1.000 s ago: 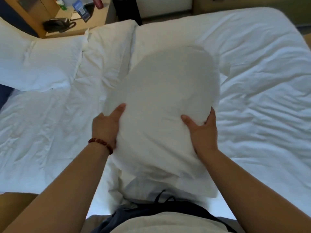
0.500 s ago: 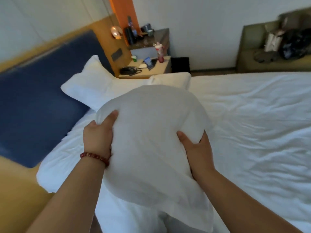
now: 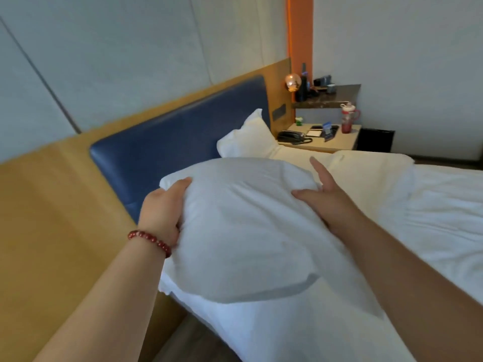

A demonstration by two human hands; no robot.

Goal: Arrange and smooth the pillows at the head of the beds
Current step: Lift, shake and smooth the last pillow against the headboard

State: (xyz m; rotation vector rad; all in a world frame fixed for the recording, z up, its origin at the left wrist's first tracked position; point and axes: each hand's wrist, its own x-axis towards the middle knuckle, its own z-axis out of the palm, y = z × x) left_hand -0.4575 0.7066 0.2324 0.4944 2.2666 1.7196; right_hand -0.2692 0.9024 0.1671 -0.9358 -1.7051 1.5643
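Observation:
A plump white pillow (image 3: pixel 243 226) lies at the near end of the bed's head, close to the blue padded headboard (image 3: pixel 170 145). My left hand (image 3: pixel 163 209), with a red bead bracelet on the wrist, grips the pillow's left edge, fingers curled into the fabric. On the pillow's right side rests my right hand (image 3: pixel 325 194), fingers straight and spread, thumb lying on top. A second white pillow (image 3: pixel 248 142) leans against the headboard farther along, partly hidden behind the near one.
White bedding (image 3: pixel 418 218) covers the bed to the right. A wooden panel (image 3: pixel 52 218) runs left of the headboard. The nightstand (image 3: pixel 332 141) beyond holds a black phone (image 3: pixel 291 137) and a red bottle (image 3: pixel 347 121). A dark bin (image 3: pixel 375 141) stands beside it.
The pillow has been carried up toward the headboard and set down at the bed's head. My right hand loosened from a grip to flat, spread fingers. My view swung toward the headboard.

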